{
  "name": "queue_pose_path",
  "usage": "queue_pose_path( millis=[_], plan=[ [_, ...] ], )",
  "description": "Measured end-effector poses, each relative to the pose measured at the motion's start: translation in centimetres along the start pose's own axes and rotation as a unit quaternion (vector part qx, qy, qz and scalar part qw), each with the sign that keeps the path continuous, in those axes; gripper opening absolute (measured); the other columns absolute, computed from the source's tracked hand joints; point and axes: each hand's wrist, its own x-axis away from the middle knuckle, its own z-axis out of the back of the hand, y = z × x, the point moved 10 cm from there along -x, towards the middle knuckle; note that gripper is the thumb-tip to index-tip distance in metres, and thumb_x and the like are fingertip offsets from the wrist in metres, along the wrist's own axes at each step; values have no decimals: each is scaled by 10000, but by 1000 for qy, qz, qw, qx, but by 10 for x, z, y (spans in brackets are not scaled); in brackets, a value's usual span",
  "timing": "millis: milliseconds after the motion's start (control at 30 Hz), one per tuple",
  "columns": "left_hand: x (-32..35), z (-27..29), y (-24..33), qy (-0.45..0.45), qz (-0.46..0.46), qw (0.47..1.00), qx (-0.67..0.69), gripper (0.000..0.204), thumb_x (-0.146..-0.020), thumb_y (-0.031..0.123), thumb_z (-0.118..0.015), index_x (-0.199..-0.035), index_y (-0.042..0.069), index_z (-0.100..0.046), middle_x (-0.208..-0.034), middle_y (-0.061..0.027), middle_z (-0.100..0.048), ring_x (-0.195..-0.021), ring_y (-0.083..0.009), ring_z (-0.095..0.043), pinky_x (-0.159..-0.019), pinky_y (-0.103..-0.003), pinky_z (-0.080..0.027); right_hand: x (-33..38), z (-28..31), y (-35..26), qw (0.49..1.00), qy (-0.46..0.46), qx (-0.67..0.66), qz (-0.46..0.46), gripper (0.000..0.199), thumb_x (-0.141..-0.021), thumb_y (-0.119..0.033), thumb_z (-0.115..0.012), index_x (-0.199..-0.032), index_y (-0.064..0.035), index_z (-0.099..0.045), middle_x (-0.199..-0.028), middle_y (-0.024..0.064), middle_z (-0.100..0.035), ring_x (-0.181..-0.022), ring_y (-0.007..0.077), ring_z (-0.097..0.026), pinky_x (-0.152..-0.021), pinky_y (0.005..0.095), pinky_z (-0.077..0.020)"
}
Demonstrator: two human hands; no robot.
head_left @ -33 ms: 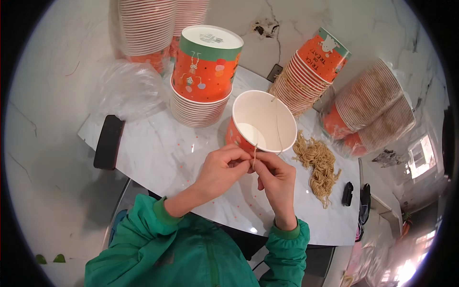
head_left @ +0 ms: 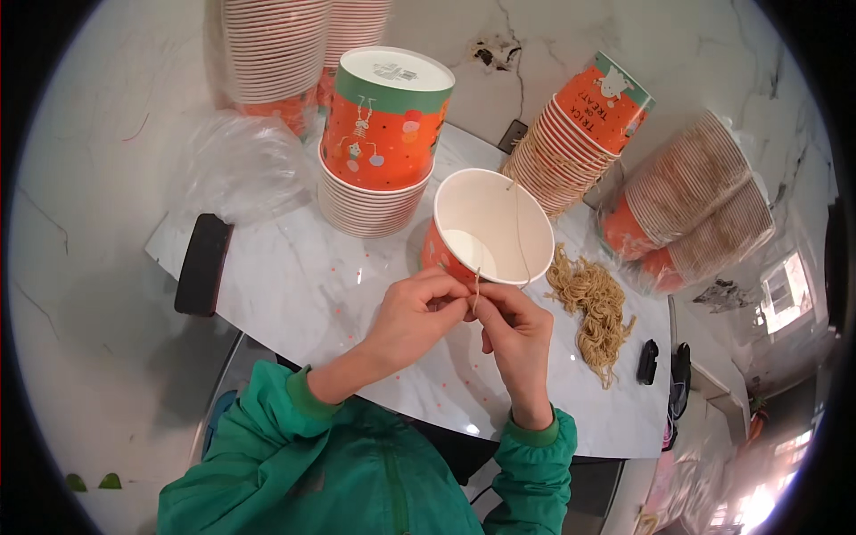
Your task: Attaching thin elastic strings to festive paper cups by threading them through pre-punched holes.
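Observation:
An orange paper bucket (head_left: 443,254) with a white inside stands upright in front of me, its open mouth toward me. A thin tan string (head_left: 518,227) runs from its far rim across the opening to the near rim. At that near rim, my left hand (head_left: 417,316) and my right hand (head_left: 513,332) meet, thumbs and fingertips pinched together on the string. A short end of it sticks up between them. The fingers hide the exact spot where string and bucket wall meet.
A tangled heap of tan strings (head_left: 596,312) lies right of the bucket. Behind stand an upside-down bucket stack (head_left: 374,201) and a stack with strings (head_left: 557,147). Bagged buckets (head_left: 687,196) lie at right. At left are a plastic bag (head_left: 241,165) and a black block-shaped object (head_left: 203,266).

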Motion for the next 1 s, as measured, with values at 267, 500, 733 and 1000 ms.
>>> queue_pose_path(
  millis=[267, 500, 733, 1000],
  plan=[
    [-7, 13, 24, 40, -23, 998, -32, 113, -984, 66, -691, -1070, -4, -713, -945, 0, -696, -810, -36, -609, -706, -206, -488, 4, -5, -22, 971, 56, 127, 193, 119, -959, 17, -699, -1077, 7, -699, -988, 49, -691, -661, 79, -591, -543, 234, -452],
    [-17, 4, 7, -7, 57, 998, 16, 133, -974, 94, -729, -1038, -22, -719, -923, 2, -713, -834, -45, -627, -746, -224, -515, 17, -21, -40, 917, 75, 250, 301, 150, -921, 80, -691, -1055, 13, -679, -1062, 102, -668, -662, 132, -625, -546, 254, -469],
    [-15, 4, 0, -24, 79, 987, 138, 66, -954, 94, -730, -969, 34, -708, -879, 34, -662, -771, -35, -553, -693, -213, -450, 17, -14, -39, 936, 65, 212, 274, 154, -919, 85, -687, -1053, 9, -674, -1054, 101, -670, -660, 128, -627, -539, 245, -459],
    [-5, -5, -6, -38, 84, 986, 142, 106, -956, 79, -736, -963, 75, -630, -878, 53, -621, -727, -21, -522, -619, -197, -407, 30, -18, -53, 868, 120, 327, 353, 173, -897, 77, -715, -1045, -5, -677, -1020, 87, -673, -645, 118, -652, -522, 242, -453]
  ],
)
